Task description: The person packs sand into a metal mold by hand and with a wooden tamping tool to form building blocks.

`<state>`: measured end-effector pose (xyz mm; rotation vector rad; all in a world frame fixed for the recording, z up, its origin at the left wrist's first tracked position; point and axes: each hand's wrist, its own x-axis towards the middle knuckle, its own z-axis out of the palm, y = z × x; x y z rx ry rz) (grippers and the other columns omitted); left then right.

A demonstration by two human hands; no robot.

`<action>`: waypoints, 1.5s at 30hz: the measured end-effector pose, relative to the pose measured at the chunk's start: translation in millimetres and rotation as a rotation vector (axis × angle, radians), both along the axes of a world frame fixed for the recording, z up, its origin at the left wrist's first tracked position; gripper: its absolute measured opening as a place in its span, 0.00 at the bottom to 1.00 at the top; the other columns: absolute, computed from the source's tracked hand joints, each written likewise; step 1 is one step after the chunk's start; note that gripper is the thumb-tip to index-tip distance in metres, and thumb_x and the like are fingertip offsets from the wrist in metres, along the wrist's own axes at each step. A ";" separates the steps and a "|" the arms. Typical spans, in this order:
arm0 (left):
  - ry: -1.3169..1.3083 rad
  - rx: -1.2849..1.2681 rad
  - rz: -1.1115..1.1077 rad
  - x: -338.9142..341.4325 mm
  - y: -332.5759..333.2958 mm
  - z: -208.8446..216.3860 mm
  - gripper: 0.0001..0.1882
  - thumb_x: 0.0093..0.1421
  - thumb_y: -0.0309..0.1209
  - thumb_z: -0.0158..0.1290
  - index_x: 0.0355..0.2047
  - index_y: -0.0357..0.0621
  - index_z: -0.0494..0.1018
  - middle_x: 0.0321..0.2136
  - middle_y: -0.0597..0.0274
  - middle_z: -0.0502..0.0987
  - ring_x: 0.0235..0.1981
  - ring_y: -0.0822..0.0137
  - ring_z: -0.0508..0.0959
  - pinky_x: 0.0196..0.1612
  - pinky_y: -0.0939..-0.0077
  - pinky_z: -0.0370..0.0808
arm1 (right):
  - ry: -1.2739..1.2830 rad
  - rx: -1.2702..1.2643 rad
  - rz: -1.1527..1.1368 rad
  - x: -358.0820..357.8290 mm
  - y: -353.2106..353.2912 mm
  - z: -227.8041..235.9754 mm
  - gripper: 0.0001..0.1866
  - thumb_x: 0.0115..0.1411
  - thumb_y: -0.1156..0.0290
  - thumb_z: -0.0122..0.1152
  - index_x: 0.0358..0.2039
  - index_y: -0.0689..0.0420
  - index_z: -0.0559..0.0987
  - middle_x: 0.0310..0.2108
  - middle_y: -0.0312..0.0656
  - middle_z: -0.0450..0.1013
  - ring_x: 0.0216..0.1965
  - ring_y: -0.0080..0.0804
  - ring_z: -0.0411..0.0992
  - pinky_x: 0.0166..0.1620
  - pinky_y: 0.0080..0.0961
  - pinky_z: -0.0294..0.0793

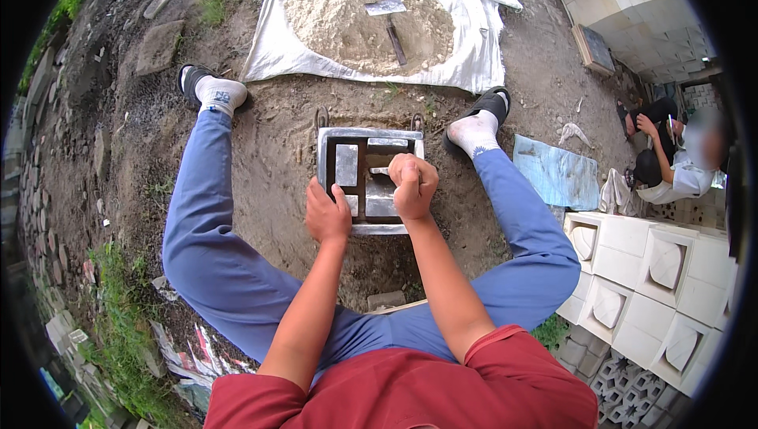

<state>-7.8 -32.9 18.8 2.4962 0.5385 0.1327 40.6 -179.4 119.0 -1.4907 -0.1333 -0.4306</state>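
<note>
On the ground between my feet stands a square metal mould (371, 230), with block-shaped metal pieces inside it. One grey block (346, 164) is at the mould's left, and another metal piece (383, 206) sits at its lower right. My left hand (327, 213) rests at the mould's left side, fingers stretched out and holding nothing. Over the right half of the mould, my right hand (414, 186) is closed in a fist. A short pale metal end (380, 170) sticks out to the left of that fist; the rest of it is hidden by the fingers.
Beyond the mould, a trowel (392, 34) lies on pale powder (332, 22) heaped on a white sheet (267, 54). A blue sheet (557, 172) lies right of my foot. Pale moulded blocks (632, 263) are stacked at the right. Another person (671, 162) sits far right.
</note>
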 end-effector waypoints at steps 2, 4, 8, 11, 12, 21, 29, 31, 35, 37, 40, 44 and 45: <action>-0.011 0.010 0.004 -0.6 -1.9 1.4 0.26 0.71 0.45 0.46 0.61 0.42 0.65 0.52 0.46 0.76 0.48 0.41 0.79 0.47 0.45 0.77 | -0.003 0.041 -0.025 11.4 -1.3 6.7 0.22 0.70 0.71 0.43 0.16 0.57 0.59 0.15 0.35 0.57 0.18 0.24 0.55 0.23 0.27 0.52; -0.004 0.004 0.000 2.1 -4.8 2.2 0.26 0.71 0.45 0.46 0.61 0.42 0.65 0.52 0.46 0.76 0.48 0.41 0.79 0.47 0.45 0.77 | 0.001 0.082 -0.051 12.9 -2.5 16.3 0.22 0.70 0.71 0.42 0.16 0.57 0.59 0.15 0.34 0.56 0.17 0.23 0.55 0.23 0.27 0.52; -0.039 0.042 0.009 -1.6 1.0 -2.9 0.26 0.71 0.45 0.46 0.61 0.41 0.65 0.51 0.47 0.77 0.47 0.41 0.79 0.46 0.45 0.77 | -0.045 0.029 -0.037 -4.3 8.1 41.6 0.22 0.70 0.70 0.42 0.16 0.58 0.59 0.15 0.35 0.56 0.17 0.24 0.54 0.23 0.28 0.52; -0.046 0.045 0.009 -1.9 0.5 -4.6 0.26 0.71 0.46 0.46 0.62 0.41 0.65 0.51 0.47 0.76 0.46 0.41 0.79 0.45 0.46 0.77 | -0.091 0.062 0.004 -25.8 9.9 41.3 0.20 0.66 0.71 0.47 0.16 0.60 0.62 0.14 0.39 0.60 0.15 0.27 0.59 0.22 0.29 0.54; -0.045 0.046 0.009 -1.8 0.9 -4.7 0.26 0.71 0.46 0.46 0.62 0.41 0.65 0.51 0.47 0.76 0.46 0.41 0.79 0.45 0.46 0.77 | -0.089 0.063 0.003 -32.0 11.7 39.1 0.20 0.66 0.71 0.47 0.16 0.60 0.62 0.14 0.39 0.60 0.15 0.27 0.59 0.22 0.29 0.54; -0.040 0.022 0.005 -0.7 -0.5 -3.1 0.25 0.71 0.45 0.46 0.62 0.42 0.65 0.50 0.47 0.76 0.46 0.41 0.79 0.45 0.45 0.77 | -0.134 -0.029 0.054 -51.1 16.1 18.7 0.20 0.66 0.70 0.47 0.16 0.59 0.62 0.14 0.40 0.61 0.16 0.31 0.60 0.23 0.31 0.56; -0.020 0.036 0.015 1.0 1.4 -3.2 0.26 0.70 0.45 0.47 0.62 0.42 0.65 0.51 0.47 0.76 0.48 0.42 0.79 0.46 0.45 0.77 | -0.084 0.026 0.038 -13.8 19.3 -9.5 0.19 0.66 0.70 0.46 0.16 0.60 0.63 0.15 0.39 0.60 0.17 0.29 0.58 0.23 0.30 0.54; -0.006 0.028 0.013 2.1 -1.0 -1.2 0.26 0.70 0.45 0.47 0.62 0.42 0.65 0.51 0.47 0.76 0.48 0.42 0.79 0.46 0.45 0.77 | -0.041 0.084 0.012 -1.4 14.6 -12.3 0.20 0.67 0.70 0.45 0.16 0.59 0.61 0.15 0.36 0.59 0.17 0.24 0.56 0.22 0.29 0.52; 0.001 0.023 0.002 0.9 -2.6 1.4 0.26 0.70 0.44 0.47 0.62 0.42 0.65 0.51 0.47 0.76 0.47 0.42 0.79 0.46 0.45 0.77 | 0.000 0.132 -0.085 18.9 10.7 15.9 0.21 0.69 0.72 0.40 0.15 0.55 0.58 0.14 0.33 0.56 0.16 0.23 0.52 0.22 0.27 0.53; -0.007 0.026 0.002 0.0 -2.2 -0.7 0.26 0.70 0.44 0.47 0.62 0.42 0.65 0.51 0.47 0.76 0.47 0.42 0.79 0.46 0.45 0.77 | -0.007 0.139 -0.080 20.8 7.5 34.3 0.21 0.69 0.72 0.40 0.15 0.56 0.58 0.14 0.33 0.55 0.16 0.23 0.51 0.22 0.27 0.53; -0.075 0.043 0.012 -1.4 3.3 -5.7 0.26 0.70 0.44 0.47 0.62 0.42 0.65 0.51 0.47 0.76 0.46 0.42 0.79 0.46 0.45 0.77 | -0.060 0.206 -0.083 19.2 11.5 58.9 0.22 0.69 0.70 0.44 0.15 0.57 0.59 0.14 0.32 0.56 0.16 0.19 0.53 0.21 0.25 0.48; -0.020 0.010 0.005 -0.6 1.2 0.0 0.26 0.70 0.44 0.47 0.61 0.42 0.65 0.50 0.47 0.76 0.46 0.42 0.79 0.46 0.45 0.76 | -0.066 0.200 -0.130 19.6 12.2 54.5 0.21 0.68 0.70 0.44 0.16 0.59 0.60 0.14 0.33 0.58 0.16 0.20 0.54 0.21 0.26 0.49; -0.022 0.004 0.004 0.2 -0.7 1.4 0.26 0.70 0.44 0.47 0.61 0.42 0.65 0.50 0.47 0.76 0.46 0.42 0.79 0.46 0.45 0.76 | -0.049 0.133 -0.103 21.6 12.0 32.3 0.22 0.68 0.69 0.45 0.16 0.59 0.60 0.14 0.35 0.58 0.16 0.21 0.54 0.21 0.27 0.50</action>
